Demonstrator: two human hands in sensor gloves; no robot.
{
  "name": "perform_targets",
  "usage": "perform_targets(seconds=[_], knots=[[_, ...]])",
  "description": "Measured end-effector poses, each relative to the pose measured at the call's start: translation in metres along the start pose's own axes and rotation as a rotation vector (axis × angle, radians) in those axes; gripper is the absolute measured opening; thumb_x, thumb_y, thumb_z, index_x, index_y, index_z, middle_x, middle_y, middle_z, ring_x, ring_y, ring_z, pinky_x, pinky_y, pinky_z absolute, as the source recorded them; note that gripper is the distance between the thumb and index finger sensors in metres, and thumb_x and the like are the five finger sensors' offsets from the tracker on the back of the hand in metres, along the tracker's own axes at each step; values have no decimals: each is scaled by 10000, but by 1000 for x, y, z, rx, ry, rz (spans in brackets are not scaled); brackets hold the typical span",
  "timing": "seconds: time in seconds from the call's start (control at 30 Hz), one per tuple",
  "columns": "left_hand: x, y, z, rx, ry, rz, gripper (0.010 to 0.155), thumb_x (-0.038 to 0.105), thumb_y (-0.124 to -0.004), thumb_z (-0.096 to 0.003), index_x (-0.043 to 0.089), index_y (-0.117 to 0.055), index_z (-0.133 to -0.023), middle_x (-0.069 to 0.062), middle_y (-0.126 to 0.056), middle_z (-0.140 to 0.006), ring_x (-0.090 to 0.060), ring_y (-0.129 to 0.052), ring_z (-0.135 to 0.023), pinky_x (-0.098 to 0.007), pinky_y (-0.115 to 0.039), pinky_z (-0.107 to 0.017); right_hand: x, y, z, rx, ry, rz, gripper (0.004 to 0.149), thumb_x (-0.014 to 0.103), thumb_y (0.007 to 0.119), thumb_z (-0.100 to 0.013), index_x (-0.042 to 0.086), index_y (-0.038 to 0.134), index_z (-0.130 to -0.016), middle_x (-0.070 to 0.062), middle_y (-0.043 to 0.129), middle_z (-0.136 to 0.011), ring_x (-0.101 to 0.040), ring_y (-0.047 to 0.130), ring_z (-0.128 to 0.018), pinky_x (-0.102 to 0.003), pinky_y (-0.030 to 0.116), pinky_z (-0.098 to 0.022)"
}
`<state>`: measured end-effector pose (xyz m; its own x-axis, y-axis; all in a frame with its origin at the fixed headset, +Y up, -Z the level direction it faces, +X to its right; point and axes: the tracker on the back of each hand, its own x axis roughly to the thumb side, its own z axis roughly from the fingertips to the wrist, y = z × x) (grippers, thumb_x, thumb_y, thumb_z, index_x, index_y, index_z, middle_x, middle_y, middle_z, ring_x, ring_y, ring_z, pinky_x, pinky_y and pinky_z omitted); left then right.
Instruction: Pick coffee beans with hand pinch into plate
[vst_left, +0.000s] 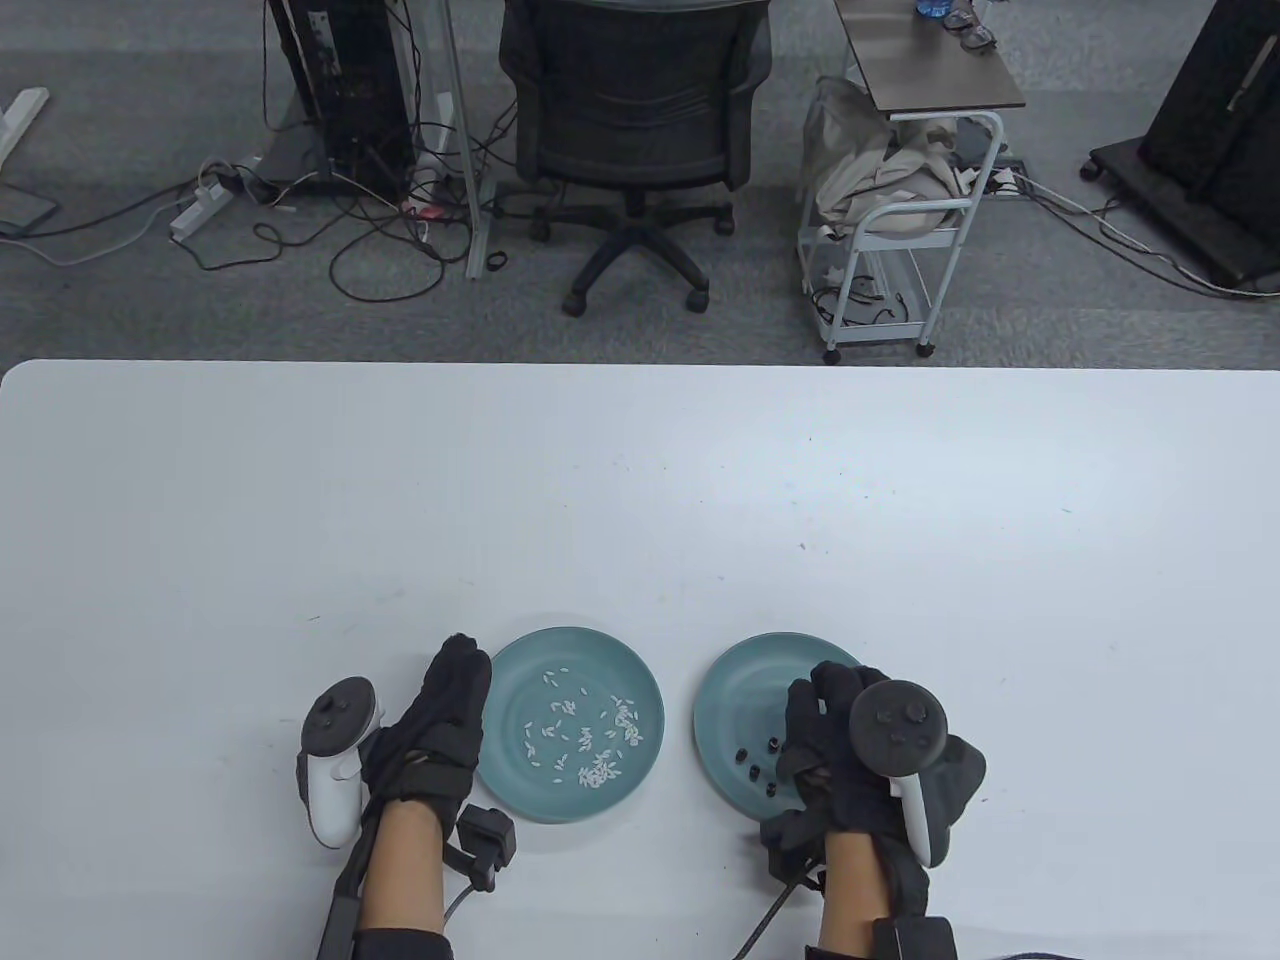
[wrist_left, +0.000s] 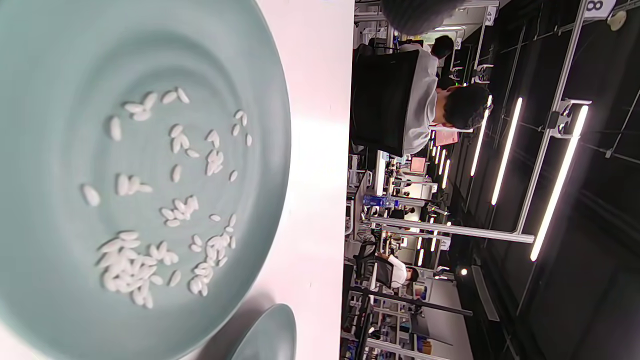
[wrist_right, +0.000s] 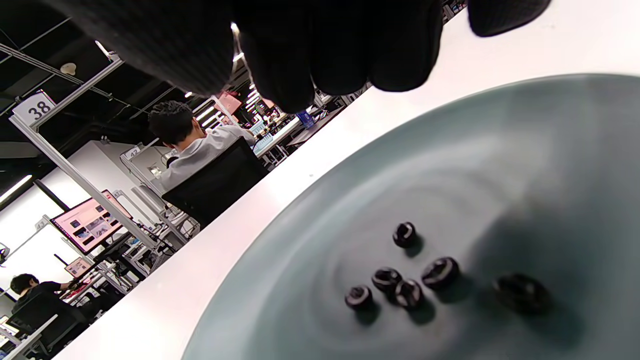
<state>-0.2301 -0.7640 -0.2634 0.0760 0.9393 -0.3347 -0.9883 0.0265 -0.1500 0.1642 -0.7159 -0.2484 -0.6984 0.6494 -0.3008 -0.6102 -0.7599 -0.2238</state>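
Observation:
Several dark coffee beans (vst_left: 755, 765) lie in the right teal plate (vst_left: 730, 690). My right hand (vst_left: 805, 725) hovers over that plate's right side with its fingers curled. In the right wrist view the beans (wrist_right: 407, 292) sit low on the plate (wrist_right: 500, 150). There the right hand (wrist_right: 450, 30) hangs at the top, its thumb apart from the bunched fingers (wrist_right: 325, 55) with nothing visible between them. My left hand (vst_left: 455, 665) rests on the table beside the left teal plate (vst_left: 520, 660), fingers stretched out, holding nothing.
The left plate holds many white rice grains (vst_left: 590, 740), which show close up in the left wrist view (wrist_left: 165, 210) on the plate (wrist_left: 50, 75). The right plate's rim (wrist_left: 270, 335) shows at that view's bottom. An office chair (vst_left: 630, 120) and a cart (vst_left: 900, 200) stand beyond the white table (vst_left: 640, 480).

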Motion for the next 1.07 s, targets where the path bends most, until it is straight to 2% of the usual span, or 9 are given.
perform_targets(seconds=[0.23, 0.3, 0.33, 0.4, 0.5, 0.57, 0.7, 0.83, 1.07], knots=[[3, 0, 0, 11, 9, -64, 739, 494, -526, -697, 147, -148, -1229, -266, -138, -1273, -525, -111, -1153, -687, -233, -758, 1, 4, -4, 18, -14, 13, 513, 449, 722, -529, 157, 735, -951, -151, 621, -1021, -449, 667, -906, -711, 518, -682], [8, 2, 6, 98, -16, -113, 738, 520, -524, -694, 135, -189, -1227, -270, -187, -1267, -550, -146, -1150, -739, -246, -732, 3, 4, -4, 23, -29, 43, 518, 454, 721, -529, 154, 736, -951, -153, 621, -1021, -451, 663, -908, -715, 511, -682], [16, 3, 10, 214, -85, -202, 737, 540, -536, -684, 138, -242, -1227, -264, -263, -1266, -550, -215, -1157, -772, -289, -714, 6, 4, -3, 17, -54, 76, 524, 460, 720, -529, 153, 734, -954, -155, 617, -1023, -453, 660, -909, -720, 505, -682], [33, -1, 18, 288, -209, -362, 732, 555, -553, -669, 138, -310, -1219, -261, -345, -1254, -549, -312, -1147, -774, -337, -704, 15, 3, 1, 12, -111, 150, 565, 477, 716, -530, 157, 699, -995, -170, 580, -1052, -475, 617, -938, -739, 470, -682], [60, -26, 30, 179, -323, -619, 743, 577, -562, -661, 163, -316, -1227, -242, -322, -1271, -534, -252, -1169, -790, -299, -702, 38, 1, 13, -15, -233, 301, 706, 543, 701, -528, 240, 495, -1132, -187, 382, -1166, -535, 424, -1056, -777, 376, -682], [71, -43, 37, 173, -377, -842, 746, 583, -577, -647, 192, -334, -1234, -230, -269, -1292, -524, -206, -1179, -801, -262, -697, 48, 3, 19, 4, -271, 358, 746, 580, 691, -523, 273, 428, -1151, -181, 275, -1191, -542, 326, -1082, -784, 340, -681], [78, -70, 44, 105, -310, -1302, 799, 636, -557, -636, 258, -216, -1251, -202, -44, -1290, -520, -50, -1165, -806, -196, -685, 54, 12, 21, 113, -249, 442, 802, 626, 669, -522, 314, 294, -1158, -148, 112, -1187, -536, 193, -1088, -796, 260, -670], [73, -72, 42, 53, -271, -1288, 828, 642, -569, -631, 262, -165, -1246, -193, 12, -1277, -516, 2, -1152, -806, -165, -679, 53, 17, 21, 154, -227, 468, 807, 634, 661, -523, 315, 280, -1159, -141, 80, -1180, -533, 170, -1084, -795, 252, -667], [71, -70, 41, 70, -254, -1277, 823, 631, -571, -634, 256, -160, -1241, -201, -2, -1276, -518, -11, -1153, -804, -171, -683, 50, 20, 21, 189, -202, 457, 800, 627, 659, -526, 310, 284, -1158, -141, 89, -1181, -534, 183, -1085, -793, 258, -669]])
